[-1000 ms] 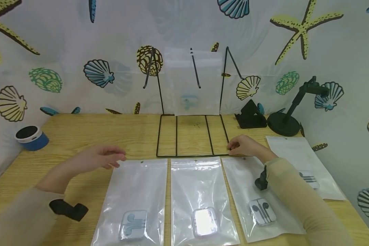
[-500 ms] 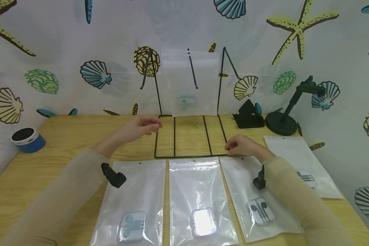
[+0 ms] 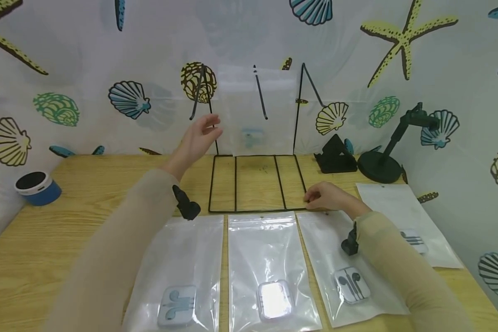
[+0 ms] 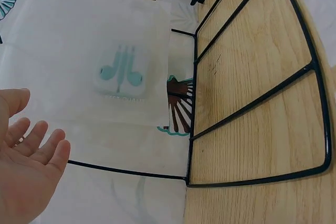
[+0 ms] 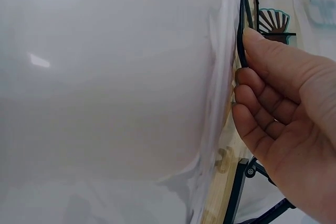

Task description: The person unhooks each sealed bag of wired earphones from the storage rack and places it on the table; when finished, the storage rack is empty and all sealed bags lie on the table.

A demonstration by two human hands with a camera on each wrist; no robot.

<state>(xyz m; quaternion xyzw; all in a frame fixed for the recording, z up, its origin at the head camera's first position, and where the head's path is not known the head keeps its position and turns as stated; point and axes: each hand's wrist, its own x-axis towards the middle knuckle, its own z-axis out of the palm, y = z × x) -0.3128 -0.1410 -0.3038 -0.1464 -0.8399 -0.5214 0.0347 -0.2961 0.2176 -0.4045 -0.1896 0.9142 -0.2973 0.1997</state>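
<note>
A black wire rack stands at the back of the table, its base frame flat on the wood. From its hooks hangs a frosted zip bag with a boxed pair of earphones showing through. My left hand is raised at the bag's left side, fingers loosely bent and holding nothing; the left wrist view shows the palm beside the bag. With thumb and fingers, my right hand pinches the front right corner of the rack's base. Just below that hand lies a zip bag with earphones.
Two more earphone bags lie in front of the rack, a left bag and a middle bag. Another bag lies far right. A black lamp-like stand and a black holder are behind it. A blue speaker stands left.
My left hand has moved from above the left bag, over the table, up and right to the hanging bag's side. The right hand has stayed at the rack's corner.
</note>
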